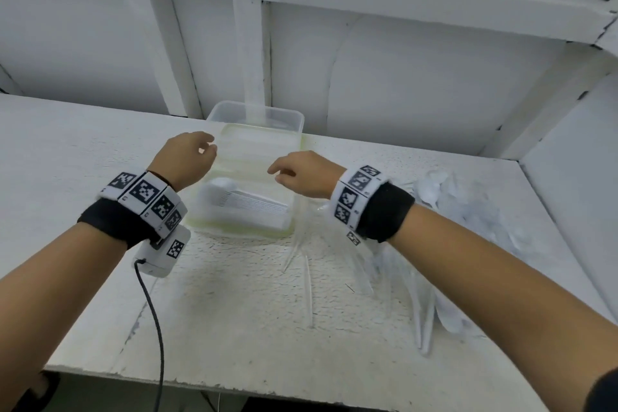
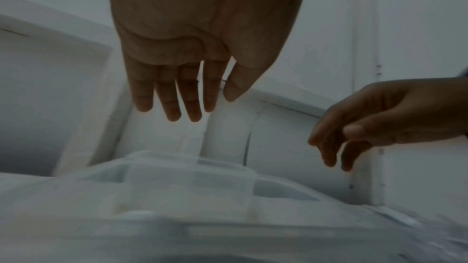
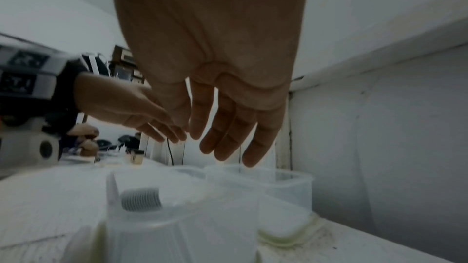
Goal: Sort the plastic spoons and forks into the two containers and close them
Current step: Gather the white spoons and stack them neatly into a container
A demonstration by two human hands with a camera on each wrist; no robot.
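While both hands are hovering over the boxes with nothing in them, the person is sitting at the riskiest bit of the job: getting a lid on. Biggest thing first, the white table (image 1: 100, 150) is rough and crumbly-looking, and it is carrying everything. Next down in size, the loose pile of cutlery (image 1: 444, 211) is lying well off to the right, partly under the right forearm, so a careless sweep of that arm is likely going to scatter pieces toward the table edge. It is too washed out to tell spoons from forks in that heap.

Then the 2 containers. The near container (image 1: 244, 207) is sitting in front of the person with a neat stack of utensils (image 1: 254, 204) inside, and the far container (image 1: 257, 114) is touching or just behind it against the wall; whether anything is in that 1 is hard to tell. Something flat and clear, probably a lid (image 1: 261, 144), is lying between the hands across the back of the near box.

Smallest, the hands. The left hand (image 1: 187, 157) is hanging relaxed with fingers loosely curled, holding nothing. The right hand (image 1: 301, 174) is the same, fingers drooping and empty, near the box's right edge.

What could be going wrong: clear plastic on white is making edges hard to read, so a lid could be going on crooked and not snapping. Also, in the right wrist view, a handle (image 3: 111, 189) is poking above the stack, which might be blocking the lid.
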